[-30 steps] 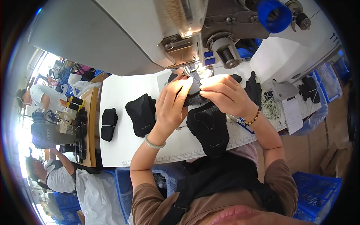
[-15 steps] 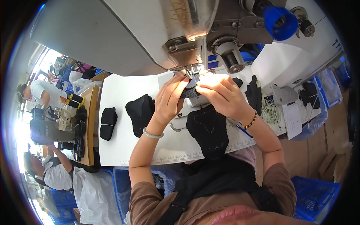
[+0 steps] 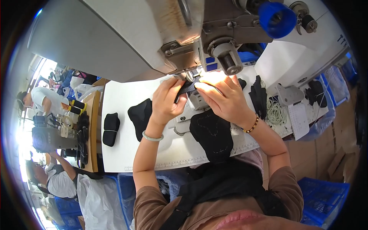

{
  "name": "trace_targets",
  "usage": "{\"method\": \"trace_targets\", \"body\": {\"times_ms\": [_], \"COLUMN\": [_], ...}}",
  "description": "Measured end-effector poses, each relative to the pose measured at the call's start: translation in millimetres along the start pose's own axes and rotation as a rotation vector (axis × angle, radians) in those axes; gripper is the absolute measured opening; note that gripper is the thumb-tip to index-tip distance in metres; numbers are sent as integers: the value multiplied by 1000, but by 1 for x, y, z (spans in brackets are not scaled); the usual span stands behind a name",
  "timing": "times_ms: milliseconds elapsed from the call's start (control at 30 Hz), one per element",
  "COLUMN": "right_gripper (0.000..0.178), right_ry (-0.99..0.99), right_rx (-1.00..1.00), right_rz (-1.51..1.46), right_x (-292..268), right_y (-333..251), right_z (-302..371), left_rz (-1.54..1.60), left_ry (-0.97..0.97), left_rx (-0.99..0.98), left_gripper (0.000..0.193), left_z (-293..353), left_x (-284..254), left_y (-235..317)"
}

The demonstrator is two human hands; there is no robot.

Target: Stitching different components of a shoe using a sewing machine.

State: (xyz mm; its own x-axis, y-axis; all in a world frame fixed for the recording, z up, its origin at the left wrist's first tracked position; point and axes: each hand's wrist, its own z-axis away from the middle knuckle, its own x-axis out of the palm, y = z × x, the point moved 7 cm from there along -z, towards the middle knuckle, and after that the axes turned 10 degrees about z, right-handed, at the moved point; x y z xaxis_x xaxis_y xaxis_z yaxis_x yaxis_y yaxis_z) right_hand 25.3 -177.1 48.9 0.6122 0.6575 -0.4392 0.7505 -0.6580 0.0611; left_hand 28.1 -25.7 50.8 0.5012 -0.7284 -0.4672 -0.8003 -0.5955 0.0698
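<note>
Under the lit needle area of a sewing machine (image 3: pixel 183 57), both hands hold a small dark textured fabric piece (image 3: pixel 186 89). My left hand (image 3: pixel 165 100), a pale bangle on its wrist, grips the piece between thumb and fingers at its left side. Bent fingers of my right hand (image 3: pixel 227 99), which wears a beaded bracelet, pinch its right edge close to the presser foot. Glare and fingers hide the needle point. Nearer to me, a large black fabric piece (image 3: pixel 212 136) with pale stitched or marked lines hangs over the table's front edge.
Black cut pieces (image 3: pixel 140 118) and a tied black bundle (image 3: pixel 111 129) lie left on the white table (image 3: pixel 153 159). To the right are black strips (image 3: pixel 258 97), coiled pale cord (image 3: pixel 275 113) and a paper slip (image 3: pixel 298 120). Two people work at far left; a blue crate (image 3: pixel 324 199) stands lower right.
My left hand has lowered and turned slightly, its thumb now apart from the fingers with dark fabric between. The fabric piece has tilted. The whole view has shifted a little.
</note>
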Motion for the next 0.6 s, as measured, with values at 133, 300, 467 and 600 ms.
{"method": "trace_targets", "body": {"times_ms": [133,300,467,600], "right_gripper": [23,21,19,19], "right_ry": [21,48,19,49], "right_rx": [56,49,71,84], "right_rz": [15,-12,-53,-58], "right_x": [-1,-5,-4,-5], "right_y": [7,-1,4,5], "right_z": [-2,-8,-6,-6], "left_rz": [341,1304,1423,1791], "left_ry": [-15,53,-57,-342], "left_rx": [-690,-1276,-1410,-1318], "left_gripper": [15,10,18,27], "left_z": [15,53,58,42], "left_x": [0,48,54,54], "left_y": [-76,-146,-141,-107]}}
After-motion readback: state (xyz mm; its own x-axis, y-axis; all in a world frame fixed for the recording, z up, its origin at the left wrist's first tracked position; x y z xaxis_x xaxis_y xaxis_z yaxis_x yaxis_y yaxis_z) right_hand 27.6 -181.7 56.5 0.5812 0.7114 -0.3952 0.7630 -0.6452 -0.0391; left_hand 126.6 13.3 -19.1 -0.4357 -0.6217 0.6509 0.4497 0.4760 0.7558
